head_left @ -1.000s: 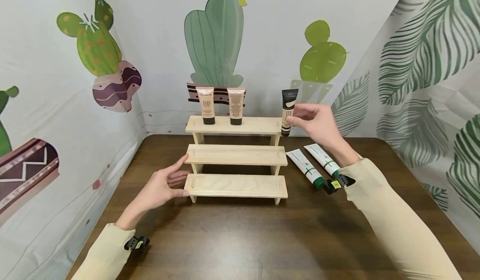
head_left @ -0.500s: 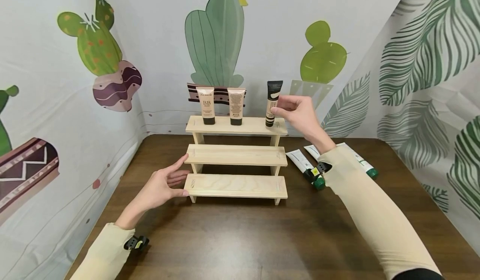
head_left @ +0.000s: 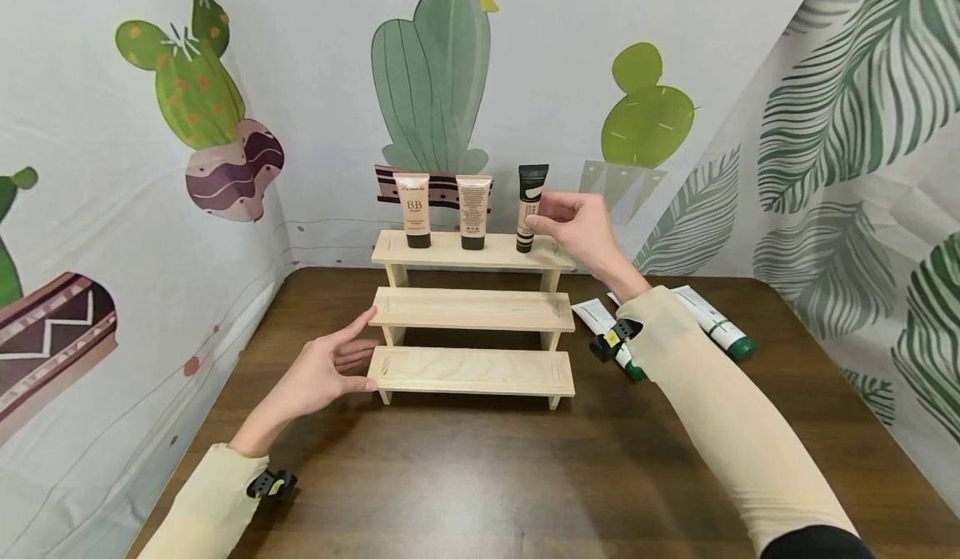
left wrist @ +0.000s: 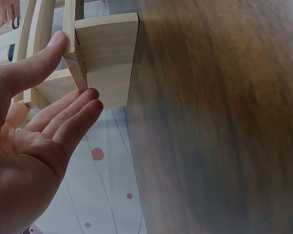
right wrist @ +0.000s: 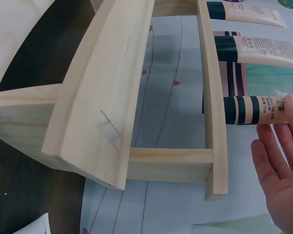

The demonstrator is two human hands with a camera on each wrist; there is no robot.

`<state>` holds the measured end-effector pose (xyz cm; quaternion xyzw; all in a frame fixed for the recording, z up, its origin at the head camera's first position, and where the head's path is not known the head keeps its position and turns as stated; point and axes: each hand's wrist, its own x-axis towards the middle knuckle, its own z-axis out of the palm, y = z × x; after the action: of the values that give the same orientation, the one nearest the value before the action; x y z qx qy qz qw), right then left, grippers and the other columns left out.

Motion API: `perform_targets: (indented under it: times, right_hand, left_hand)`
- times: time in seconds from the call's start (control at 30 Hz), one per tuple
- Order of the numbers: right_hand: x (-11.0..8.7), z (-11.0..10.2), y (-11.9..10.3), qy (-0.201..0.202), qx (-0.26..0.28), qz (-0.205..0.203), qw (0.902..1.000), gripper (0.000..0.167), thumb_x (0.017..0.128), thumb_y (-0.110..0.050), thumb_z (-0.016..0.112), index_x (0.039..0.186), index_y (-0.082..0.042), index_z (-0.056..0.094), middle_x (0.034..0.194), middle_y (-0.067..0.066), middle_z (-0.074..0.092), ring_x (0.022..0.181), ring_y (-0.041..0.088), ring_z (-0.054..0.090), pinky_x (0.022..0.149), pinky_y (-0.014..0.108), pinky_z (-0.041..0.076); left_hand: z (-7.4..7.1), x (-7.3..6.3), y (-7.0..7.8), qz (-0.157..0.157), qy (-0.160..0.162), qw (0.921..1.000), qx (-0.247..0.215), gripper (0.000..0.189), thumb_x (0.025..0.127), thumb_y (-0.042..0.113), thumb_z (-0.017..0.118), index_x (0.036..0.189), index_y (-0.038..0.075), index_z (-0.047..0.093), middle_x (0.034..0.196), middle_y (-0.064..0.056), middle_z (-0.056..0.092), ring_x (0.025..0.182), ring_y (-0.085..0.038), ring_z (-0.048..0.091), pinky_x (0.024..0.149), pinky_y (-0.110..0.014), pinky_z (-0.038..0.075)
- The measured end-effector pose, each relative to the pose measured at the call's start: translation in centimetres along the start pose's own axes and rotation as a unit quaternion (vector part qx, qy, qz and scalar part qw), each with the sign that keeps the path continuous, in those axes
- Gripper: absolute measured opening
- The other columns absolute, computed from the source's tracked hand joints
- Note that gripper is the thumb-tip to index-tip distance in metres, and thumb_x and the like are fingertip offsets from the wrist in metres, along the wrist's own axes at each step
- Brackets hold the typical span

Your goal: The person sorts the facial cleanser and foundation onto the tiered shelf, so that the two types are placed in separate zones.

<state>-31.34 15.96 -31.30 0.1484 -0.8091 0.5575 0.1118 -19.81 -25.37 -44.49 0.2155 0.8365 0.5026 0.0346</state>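
— What colours has the tube [head_left: 525, 209] in the right fingers [right wrist: 262, 156]?
— Black on top with a cream patch, beige along the body, black and beige bands by the base.
— And the two beige tubes [head_left: 473, 205] left of those fingers?
— Pale pinkish beige, dark print, black caps [head_left: 418, 241].
— The white tubes [head_left: 705, 313] below and right of them?
— White, with green caps [head_left: 740, 347]; one shows a green stripe.
— The rack [head_left: 472, 371] by the left fingers [left wrist: 80, 122]?
— Pale yellowish wood, faintly grained. The table [head_left: 450, 476] below those fingers is dark brown, streaky.
— The cloth [head_left: 547, 84] behind the right ones?
— Greyish white, printed with green cacti [head_left: 429, 76] and striped green leaves [head_left: 825, 101].
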Motion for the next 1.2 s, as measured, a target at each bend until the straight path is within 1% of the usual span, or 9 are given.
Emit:
perform_targets:
  times: [0.33,0.6,0.9,1.07,1.2]
  right_hand:
    - [-0.1,0.2,0.0,0.002,-0.009,-0.003,1.0000,0.039,0.093,-0.012,0.084,0.127,0.004,0.073,0.114,0.021,0.076,0.104,0.025,0.074,0.092,0.026,0.059]
    - [-0.1,0.1,-0.1,0.005,-0.007,-0.008,0.9999,0.038,0.093,-0.011,0.084,0.125,0.005,0.073,0.114,0.021,0.076,0.100,0.021,0.074,0.088,0.022,0.058]
    - [-0.2,-0.1,-0.3,-0.001,-0.012,-0.003,0.9999,0.041,0.092,-0.012,0.084,0.128,0.005,0.072,0.117,0.021,0.075,0.104,0.027,0.073,0.091,0.026,0.059]
    - [-0.3,-0.3,0.0,0.000,0.003,-0.017,0.9999,0.043,0.091,-0.011,0.085,0.130,0.003,0.072,0.118,0.020,0.075,0.102,0.022,0.074,0.089,0.024,0.060]
    - [-0.9,-1.1,0.4,-0.002,0.013,-0.026,0.9996,0.044,0.092,-0.011,0.085,0.132,0.002,0.072,0.123,0.019,0.074,0.102,0.018,0.074,0.088,0.022,0.059]
  left_hand:
    - [0.1,-0.1,0.1,-0.001,-0.001,1.0000,0.004,0.110,0.077,-0.003,0.093,0.167,0.022,0.034,0.135,-0.030,0.064,0.123,-0.038,0.066,0.102,-0.048,0.056]
    - [0.0,0.0,0.2,0.004,-0.001,1.0000,0.007,0.110,0.077,-0.004,0.092,0.167,0.021,0.034,0.135,-0.029,0.064,0.123,-0.038,0.066,0.102,-0.050,0.055]
    - [0.1,0.0,0.2,0.002,-0.001,0.9999,0.013,0.110,0.077,-0.004,0.092,0.167,0.021,0.034,0.134,-0.030,0.064,0.122,-0.038,0.067,0.102,-0.048,0.056]
    - [0.1,0.0,0.2,0.001,0.000,1.0000,0.009,0.111,0.077,-0.004,0.092,0.167,0.022,0.034,0.135,-0.030,0.064,0.123,-0.038,0.066,0.102,-0.047,0.056]
    - [0.0,0.0,0.2,0.004,0.000,1.0000,0.007,0.110,0.077,-0.004,0.092,0.167,0.022,0.034,0.135,-0.031,0.064,0.123,-0.038,0.066,0.102,-0.048,0.056]
